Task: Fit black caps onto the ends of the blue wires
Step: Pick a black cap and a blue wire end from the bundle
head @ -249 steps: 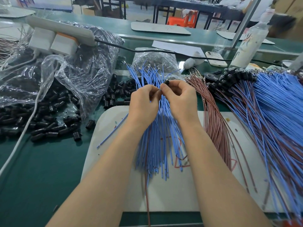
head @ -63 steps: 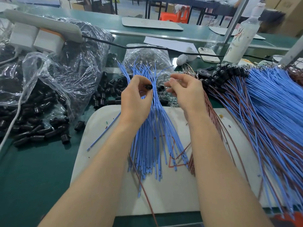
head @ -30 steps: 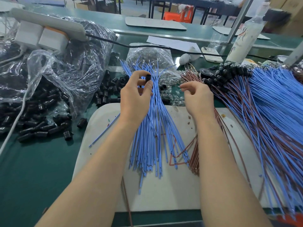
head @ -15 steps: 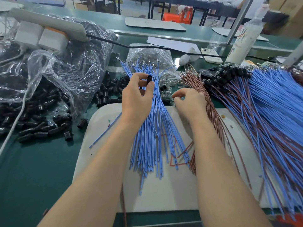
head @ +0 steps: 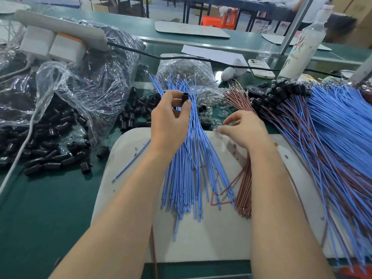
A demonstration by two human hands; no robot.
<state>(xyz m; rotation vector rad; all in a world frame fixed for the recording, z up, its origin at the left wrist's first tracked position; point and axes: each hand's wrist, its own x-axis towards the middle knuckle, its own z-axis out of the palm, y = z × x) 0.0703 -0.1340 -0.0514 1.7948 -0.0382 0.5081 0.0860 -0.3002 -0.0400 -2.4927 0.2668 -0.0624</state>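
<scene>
Head view: pinches black cap (head: 184, 98) upright with left hand (head: 170, 119) above blue wires (head: 191, 158); right hand (head: 244, 129) blurred at far edge of white mat (head: 211, 238), grip indeterminable.

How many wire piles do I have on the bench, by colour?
Blue wire pile: 1
Brown wire pile: 1
Mixed blue-and-brown capped pile: 1
Total: 3

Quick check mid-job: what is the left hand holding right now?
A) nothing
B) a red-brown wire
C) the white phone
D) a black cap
D: the left hand pinches a black cap between thumb and fingertips, over the bundle of blue wires.
</scene>
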